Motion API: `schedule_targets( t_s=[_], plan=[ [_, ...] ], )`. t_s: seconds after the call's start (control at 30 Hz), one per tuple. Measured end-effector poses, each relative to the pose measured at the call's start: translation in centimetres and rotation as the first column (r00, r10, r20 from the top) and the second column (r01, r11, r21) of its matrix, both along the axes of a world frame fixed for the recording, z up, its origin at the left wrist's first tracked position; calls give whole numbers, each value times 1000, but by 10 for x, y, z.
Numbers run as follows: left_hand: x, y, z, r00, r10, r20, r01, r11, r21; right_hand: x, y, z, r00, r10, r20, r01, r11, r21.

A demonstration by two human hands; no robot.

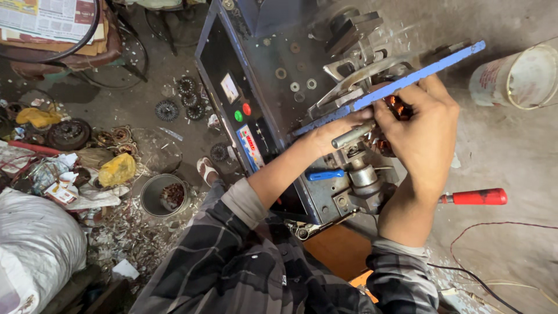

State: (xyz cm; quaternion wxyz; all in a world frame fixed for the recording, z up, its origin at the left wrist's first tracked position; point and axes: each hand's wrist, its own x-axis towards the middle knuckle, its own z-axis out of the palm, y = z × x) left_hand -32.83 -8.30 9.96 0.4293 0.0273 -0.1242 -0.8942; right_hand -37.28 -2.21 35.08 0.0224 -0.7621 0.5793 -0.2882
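My right hand curls over a copper-wound part seated in a grey metal winding machine, just under a long blue bar. My left hand reaches in from the left, its fingers pressed on the same part beside a steel shaft. Most of the wound part is hidden by both hands. A blue-handled lever and a red handle stick out of the machine below my hands.
The machine's front panel carries a green button and a red button. A white bucket stands at the right. On the floor left lie a metal pot, toothed rotor discs, a yellow bag and scrap.
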Motion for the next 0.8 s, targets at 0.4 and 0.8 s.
schedule_targets(
  t_s=[0.4,0.8],
  plan=[
    [-4,-2,-2,996,74,46,-75,997,7,3,0,1,1000,11,17,-11,1000,6],
    [-5,-5,-7,998,53,-43,-51,998,37,6,1,2,1000,-7,12,7,1000,13]
  ],
)
